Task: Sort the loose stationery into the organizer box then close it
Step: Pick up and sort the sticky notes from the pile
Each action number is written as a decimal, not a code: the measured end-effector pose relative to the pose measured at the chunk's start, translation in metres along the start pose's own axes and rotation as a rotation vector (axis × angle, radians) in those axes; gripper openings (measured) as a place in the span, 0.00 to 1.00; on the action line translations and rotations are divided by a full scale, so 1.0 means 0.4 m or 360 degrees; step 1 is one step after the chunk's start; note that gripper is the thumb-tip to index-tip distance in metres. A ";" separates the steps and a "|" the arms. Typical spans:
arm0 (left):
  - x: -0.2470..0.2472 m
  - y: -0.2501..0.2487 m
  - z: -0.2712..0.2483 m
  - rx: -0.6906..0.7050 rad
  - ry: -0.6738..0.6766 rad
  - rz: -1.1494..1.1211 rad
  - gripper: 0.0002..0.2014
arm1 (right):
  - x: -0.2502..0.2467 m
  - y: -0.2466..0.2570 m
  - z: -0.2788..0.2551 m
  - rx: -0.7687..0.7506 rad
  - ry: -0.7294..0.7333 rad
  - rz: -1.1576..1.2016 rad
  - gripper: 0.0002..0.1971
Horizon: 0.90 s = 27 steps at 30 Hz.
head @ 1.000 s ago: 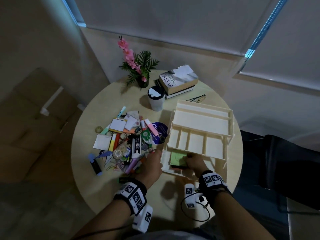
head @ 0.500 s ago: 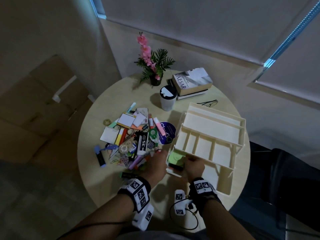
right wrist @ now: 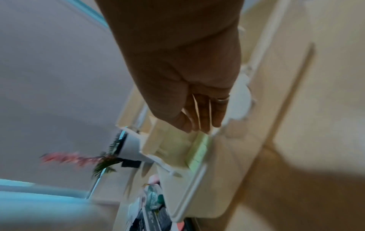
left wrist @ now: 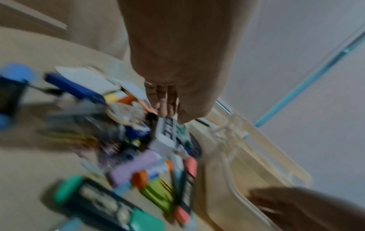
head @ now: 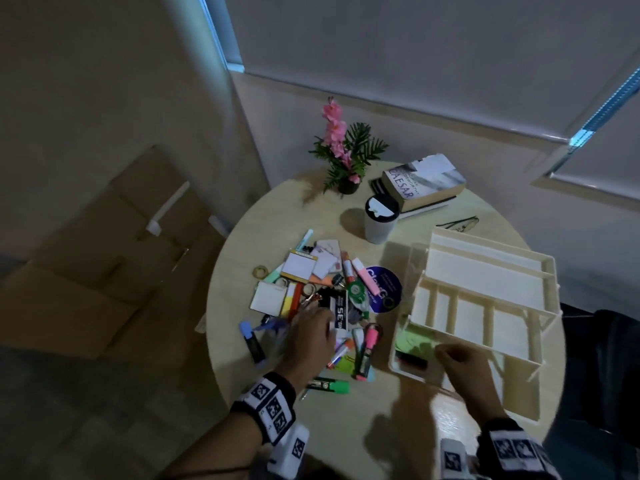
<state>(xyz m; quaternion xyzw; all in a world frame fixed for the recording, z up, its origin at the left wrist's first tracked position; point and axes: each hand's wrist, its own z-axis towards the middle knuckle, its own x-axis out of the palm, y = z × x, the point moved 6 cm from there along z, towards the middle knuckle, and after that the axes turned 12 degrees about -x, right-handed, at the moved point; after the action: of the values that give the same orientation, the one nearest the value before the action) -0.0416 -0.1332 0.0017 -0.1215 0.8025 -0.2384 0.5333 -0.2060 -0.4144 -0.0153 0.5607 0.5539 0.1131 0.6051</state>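
Over at the left side of the round table (head: 239, 271): loose stationery pile (head: 322, 306) sprawled out, with a blue-capped marker (head: 252, 341) nearest the left edge, sticky-note pads (head: 299, 266) toward the far side and a green highlighter (head: 329, 385) closest to the near edge. Left hand (head: 310, 341) right on top of the pile, fingers (left wrist: 165, 103) reaching down straight-ish toward the black-and-white box (head: 337, 311), not closed round anything as far as the blurry wrist view shows. Best bet here: pick one item, pinch it cleanly, lift straight up instead of dragging, otherwise the paper clips and pens underneath probably scatter. Worth grabbing something sitting on top rather than digging.

Moving right: cream organizer box (head: 485, 306) standing open at the table's right edge, tiered trays fanned out, green sticky notes (head: 410, 337) already down in the bottom compartment along with a dark item too dim to name. Right hand (head: 462, 362) at the near rim of that compartment, fingers loosely curled and seemingly empty, though hard to be sure. Good idea to keep it steadying the box while the left drops things in, and to match long pens to the slotted upper tray. Closing still a long way off.
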 end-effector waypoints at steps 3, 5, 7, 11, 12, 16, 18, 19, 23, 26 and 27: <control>-0.097 0.153 0.094 -0.0354 -0.0067 0.0339 0.14 | 0.017 0.075 -0.006 -0.0157 0.0065 -0.0211 0.08; -0.128 0.220 0.139 -0.0389 0.0063 0.0538 0.21 | 0.056 0.159 -0.015 -0.0294 0.0121 -0.0250 0.06; -0.141 0.253 0.171 -0.0250 0.0136 0.0662 0.27 | 0.114 0.241 -0.023 -0.0459 0.0198 -0.0295 0.06; -0.164 0.263 0.208 -0.0003 0.0091 0.0806 0.31 | 0.262 0.321 -0.038 -0.0671 0.0463 -0.0382 0.05; -0.165 0.269 0.216 0.0018 0.0093 0.0808 0.33 | 0.299 0.327 -0.042 -0.0686 0.0540 -0.0406 0.04; -0.172 0.292 0.246 0.0038 0.0090 0.0747 0.33 | 0.399 0.354 0.004 -0.0671 0.0621 -0.0436 0.04; -0.177 0.285 0.257 0.0120 0.0066 0.0765 0.29 | 0.419 0.393 0.066 -0.0646 0.0537 -0.0453 0.05; -0.181 0.281 0.260 0.0150 0.0064 0.0765 0.27 | 0.425 0.416 0.102 -0.0630 0.0469 -0.0472 0.05; -0.187 0.275 0.267 0.0244 0.0130 0.0695 0.21 | 0.470 0.468 0.245 -0.0544 0.0290 -0.0509 0.06; -0.191 0.275 0.272 0.0256 0.0110 0.0673 0.23 | 0.527 0.473 0.315 -0.0479 0.0360 -0.0539 0.16; -0.192 0.275 0.273 0.0239 0.0106 0.0667 0.26 | 0.550 0.476 0.332 -0.0496 0.0382 -0.0537 0.19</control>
<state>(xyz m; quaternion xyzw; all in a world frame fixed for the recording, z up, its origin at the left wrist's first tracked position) 0.0954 -0.0320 -0.0281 0.0959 0.8073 -0.1853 0.5520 0.0716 -0.2551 -0.0139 0.3429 0.6832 0.1605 0.6244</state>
